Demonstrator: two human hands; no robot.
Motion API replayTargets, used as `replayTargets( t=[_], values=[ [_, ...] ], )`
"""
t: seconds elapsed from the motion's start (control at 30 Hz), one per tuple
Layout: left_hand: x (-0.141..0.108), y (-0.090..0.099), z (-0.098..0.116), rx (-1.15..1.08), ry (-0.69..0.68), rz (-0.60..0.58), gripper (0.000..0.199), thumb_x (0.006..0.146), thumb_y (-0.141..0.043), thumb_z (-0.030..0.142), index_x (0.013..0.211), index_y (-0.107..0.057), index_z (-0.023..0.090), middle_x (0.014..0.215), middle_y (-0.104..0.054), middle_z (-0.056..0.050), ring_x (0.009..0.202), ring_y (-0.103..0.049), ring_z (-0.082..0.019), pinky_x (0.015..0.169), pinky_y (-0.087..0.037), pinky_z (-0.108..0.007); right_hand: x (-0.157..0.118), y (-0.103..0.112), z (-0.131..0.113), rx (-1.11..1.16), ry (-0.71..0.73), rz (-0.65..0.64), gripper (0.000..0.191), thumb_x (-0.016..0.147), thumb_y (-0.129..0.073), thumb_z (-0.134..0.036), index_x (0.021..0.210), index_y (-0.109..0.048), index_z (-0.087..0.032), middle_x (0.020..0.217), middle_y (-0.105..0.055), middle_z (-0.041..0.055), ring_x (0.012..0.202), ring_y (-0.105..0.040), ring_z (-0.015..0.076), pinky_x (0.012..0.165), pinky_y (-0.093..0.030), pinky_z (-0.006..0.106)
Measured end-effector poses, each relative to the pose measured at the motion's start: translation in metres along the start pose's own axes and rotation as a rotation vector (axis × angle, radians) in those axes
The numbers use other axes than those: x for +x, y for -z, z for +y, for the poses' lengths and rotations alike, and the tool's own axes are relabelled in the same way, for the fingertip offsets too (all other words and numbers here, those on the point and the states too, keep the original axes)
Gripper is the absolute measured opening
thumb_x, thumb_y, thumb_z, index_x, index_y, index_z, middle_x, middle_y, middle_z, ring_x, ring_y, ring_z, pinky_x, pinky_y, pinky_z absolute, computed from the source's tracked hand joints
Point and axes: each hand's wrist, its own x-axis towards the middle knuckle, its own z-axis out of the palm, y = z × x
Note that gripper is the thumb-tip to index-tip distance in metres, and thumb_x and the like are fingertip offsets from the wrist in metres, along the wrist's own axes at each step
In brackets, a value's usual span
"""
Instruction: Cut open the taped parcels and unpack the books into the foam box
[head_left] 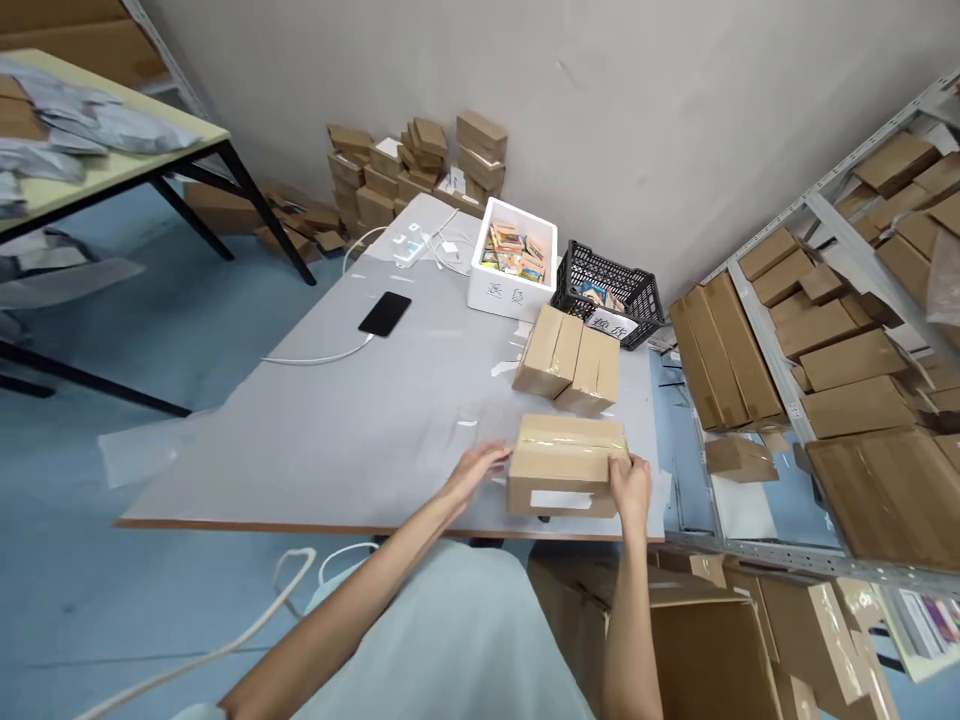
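A taped cardboard box (562,465) with a white label on its near side sits at the table's front edge. My right hand (631,490) grips its right near corner, thumb on top. My left hand (478,470) is at the box's left side with fingers stretched out; whether the fingertips touch the cardboard I cannot tell. Just behind stand two more closed boxes (551,350), side by side, sealed with clear tape.
On the grey table (322,440) lie a phone (385,314) on a white cable, a white foam bin (510,292) of colourful packets, and a black crate (645,300). Shelves of cartons (847,375) stand right. A large open carton (705,650) is below, by my right arm.
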Motion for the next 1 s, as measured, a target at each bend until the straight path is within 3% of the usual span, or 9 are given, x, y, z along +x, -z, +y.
replayTargets(
  t=[0.2, 0.33, 0.43, 0.6, 0.73, 0.83, 1.0],
  values=[
    [-0.019, 0.105, 0.043, 0.251, -0.226, 0.164, 0.065, 0.084, -0.087, 0.038, 0.145, -0.079, 0.016, 0.144, -0.082, -0.017, 0.135, -0.079, -0.035, 0.122, -0.062, -0.049, -0.093, -0.064, -0.090, 0.222, -0.082, -0.164, 0.050, 0.101, -0.063, -0.061, 0.121, -0.082, -0.018, 0.124, -0.085, 0.0235, 0.118, -0.081, 0.0405, 0.104, -0.062, 0.047],
    [-0.023, 0.163, 0.047, 0.376, -0.263, 0.209, 0.061, 0.084, -0.076, 0.028, 0.144, -0.079, 0.016, 0.151, -0.078, -0.017, 0.140, -0.076, -0.034, 0.122, -0.062, -0.048, -0.136, -0.097, -0.133, 0.278, -0.101, -0.251, 0.046, 0.103, -0.061, -0.053, 0.124, -0.082, -0.018, 0.124, -0.084, 0.0206, 0.119, -0.080, 0.0379, 0.106, -0.062, 0.045],
    [-0.021, 0.188, 0.037, 0.441, -0.209, 0.220, 0.053, 0.079, -0.073, 0.022, 0.131, -0.084, 0.018, 0.143, -0.081, -0.015, 0.135, -0.077, -0.034, 0.123, -0.061, -0.050, -0.150, -0.107, -0.146, 0.299, -0.103, -0.305, 0.042, 0.102, -0.060, -0.048, 0.119, -0.083, -0.017, 0.119, -0.084, 0.0198, 0.116, -0.081, 0.0361, 0.104, -0.062, 0.043],
    [-0.028, 0.193, 0.014, 0.479, -0.148, 0.214, 0.043, 0.082, -0.073, 0.024, 0.123, -0.085, 0.018, 0.137, -0.081, -0.015, 0.127, -0.079, -0.033, 0.123, -0.061, -0.050, -0.154, -0.106, -0.140, 0.300, -0.139, -0.397, 0.034, 0.101, -0.063, -0.047, 0.102, -0.083, -0.020, 0.107, -0.086, 0.0147, 0.109, -0.081, 0.0346, 0.098, -0.063, 0.041],
    [-0.034, 0.182, 0.009, 0.505, -0.188, 0.232, 0.047, 0.087, -0.075, 0.029, 0.131, -0.084, 0.017, 0.145, -0.076, -0.016, 0.130, -0.078, -0.032, 0.120, -0.063, -0.046, -0.150, -0.097, -0.129, 0.334, -0.132, -0.390, 0.034, 0.101, -0.065, -0.049, 0.106, -0.084, -0.021, 0.109, -0.087, 0.0130, 0.108, -0.081, 0.0331, 0.099, -0.063, 0.040],
    [-0.027, 0.168, 0.015, 0.510, -0.222, 0.250, 0.051, 0.089, -0.079, 0.031, 0.137, -0.082, 0.015, 0.152, -0.075, -0.017, 0.136, -0.076, -0.033, 0.123, -0.061, -0.048, -0.130, -0.093, -0.127, 0.321, -0.088, -0.371, 0.036, 0.102, -0.065, -0.051, 0.110, -0.085, -0.022, 0.113, -0.087, 0.0127, 0.107, -0.081, 0.0321, 0.100, -0.062, 0.040],
    [0.002, 0.140, 0.032, 0.501, -0.242, 0.266, 0.056, 0.091, -0.082, 0.030, 0.145, -0.079, 0.014, 0.154, -0.077, -0.018, 0.144, -0.073, -0.036, 0.130, -0.055, -0.053, -0.074, -0.102, -0.134, 0.327, -0.030, -0.368, 0.038, 0.105, -0.063, -0.054, 0.113, -0.083, -0.023, 0.114, -0.088, 0.0102, 0.112, -0.079, 0.0310, 0.106, -0.061, 0.041]
  ],
)
